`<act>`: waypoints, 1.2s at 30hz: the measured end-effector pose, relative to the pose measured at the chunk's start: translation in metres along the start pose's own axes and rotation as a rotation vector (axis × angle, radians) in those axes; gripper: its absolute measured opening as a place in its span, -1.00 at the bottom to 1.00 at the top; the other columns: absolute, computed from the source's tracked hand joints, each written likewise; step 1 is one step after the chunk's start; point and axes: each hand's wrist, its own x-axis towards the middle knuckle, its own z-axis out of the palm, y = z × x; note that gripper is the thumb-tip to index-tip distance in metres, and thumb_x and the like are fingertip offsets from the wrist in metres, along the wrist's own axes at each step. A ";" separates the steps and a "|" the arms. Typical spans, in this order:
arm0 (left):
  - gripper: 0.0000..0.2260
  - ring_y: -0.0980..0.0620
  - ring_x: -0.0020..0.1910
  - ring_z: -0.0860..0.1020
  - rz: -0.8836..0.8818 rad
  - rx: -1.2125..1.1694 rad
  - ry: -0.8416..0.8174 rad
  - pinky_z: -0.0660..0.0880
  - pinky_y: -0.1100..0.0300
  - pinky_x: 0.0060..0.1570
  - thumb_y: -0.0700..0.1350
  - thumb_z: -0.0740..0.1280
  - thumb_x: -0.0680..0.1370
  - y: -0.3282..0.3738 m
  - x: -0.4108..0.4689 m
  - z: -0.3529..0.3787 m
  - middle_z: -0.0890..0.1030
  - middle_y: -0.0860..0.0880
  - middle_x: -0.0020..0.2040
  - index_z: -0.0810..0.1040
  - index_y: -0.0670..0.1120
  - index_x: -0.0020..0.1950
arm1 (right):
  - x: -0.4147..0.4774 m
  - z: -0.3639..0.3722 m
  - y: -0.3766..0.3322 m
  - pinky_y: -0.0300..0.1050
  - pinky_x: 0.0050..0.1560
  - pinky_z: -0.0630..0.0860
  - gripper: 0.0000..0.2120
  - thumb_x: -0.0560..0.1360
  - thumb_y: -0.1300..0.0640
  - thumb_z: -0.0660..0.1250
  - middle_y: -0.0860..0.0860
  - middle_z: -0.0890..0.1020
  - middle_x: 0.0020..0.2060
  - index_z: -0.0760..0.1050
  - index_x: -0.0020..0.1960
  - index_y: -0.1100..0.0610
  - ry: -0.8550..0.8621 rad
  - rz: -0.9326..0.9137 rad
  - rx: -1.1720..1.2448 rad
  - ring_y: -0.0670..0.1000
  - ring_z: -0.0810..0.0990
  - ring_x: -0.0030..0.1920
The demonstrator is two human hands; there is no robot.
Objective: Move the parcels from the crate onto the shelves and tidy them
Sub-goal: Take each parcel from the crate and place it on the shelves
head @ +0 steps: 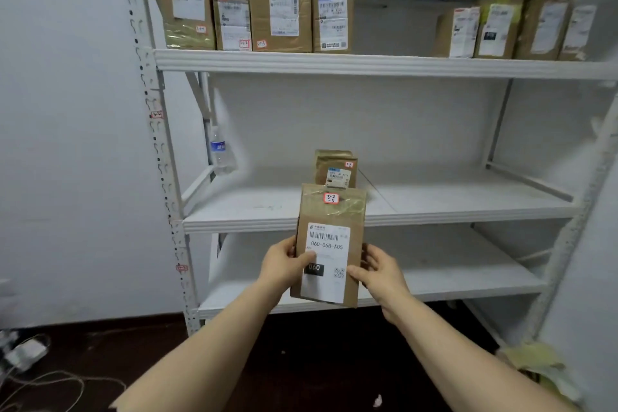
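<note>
I hold a flat brown cardboard parcel (329, 214) upright in front of the white shelving unit, its white label and a small red tag facing me. My left hand (284, 264) grips its left edge with the thumb on the label. My right hand (378, 269) grips its right edge. Behind it, one small brown parcel (336, 168) stands on the middle shelf (434, 207). Several labelled parcels stand in a row on the upper shelf (368, 65), a group at the left (281, 3) and a group at the right (501, 27). The crate is not in view.
A plastic water bottle (219, 152) stands at the back left of the middle shelf. The bottom shelf (451, 274) lies below it. Cables and a small device (26, 354) lie on the dark floor at the left. Yellowish wrapping (535, 365) sits at the lower right.
</note>
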 end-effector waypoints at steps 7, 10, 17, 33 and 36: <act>-0.81 0.07 -0.05 0.63 -0.055 -0.062 0.117 0.53 0.18 0.02 -0.25 0.38 0.49 -0.012 0.088 -0.004 0.68 0.01 -0.06 0.61 0.04 -0.04 | 0.110 0.030 0.004 -0.07 0.12 0.55 -0.58 0.50 0.40 0.26 -0.07 0.60 -0.04 0.45 0.18 -0.05 -0.112 -0.033 -0.112 -0.04 0.58 0.02; -0.79 0.03 -0.03 0.63 -0.063 -0.109 0.158 0.53 0.09 0.11 -0.29 0.36 0.50 -0.018 0.115 -0.012 0.67 -0.01 -0.05 0.59 0.03 -0.03 | 0.148 0.052 0.010 -0.02 0.20 0.53 -0.56 0.49 0.34 0.29 0.07 0.54 0.17 0.47 0.27 -0.05 -0.129 -0.060 -0.185 -0.02 0.58 0.08; -0.75 0.03 -0.03 0.63 -0.080 -0.069 0.216 0.55 0.03 0.10 -0.24 0.40 0.49 -0.036 0.184 -0.042 0.67 0.03 -0.05 0.58 0.02 0.11 | 0.211 0.100 0.010 -0.17 0.11 0.51 -0.63 0.50 0.35 0.28 0.02 0.57 0.16 0.43 0.26 0.10 -0.160 -0.071 -0.224 -0.02 0.57 0.11; -0.70 -0.04 -0.03 0.62 0.007 -0.058 0.128 0.53 0.15 0.02 -0.35 0.36 0.47 -0.067 0.334 -0.088 0.64 -0.04 -0.06 0.56 -0.01 0.10 | 0.335 0.178 0.017 0.06 0.18 0.53 -0.52 0.39 0.41 0.26 0.09 0.60 0.12 0.47 0.23 0.04 -0.036 -0.111 -0.294 0.03 0.59 0.11; -0.67 -0.06 -0.01 0.62 -0.004 -0.045 0.124 0.53 0.13 0.05 -0.36 0.36 0.46 -0.075 0.345 -0.087 0.64 -0.05 -0.04 0.56 -0.05 0.16 | 0.343 0.182 0.023 0.02 0.19 0.52 -0.53 0.40 0.44 0.28 0.03 0.61 0.10 0.46 0.23 0.07 -0.036 -0.091 -0.281 0.00 0.57 0.12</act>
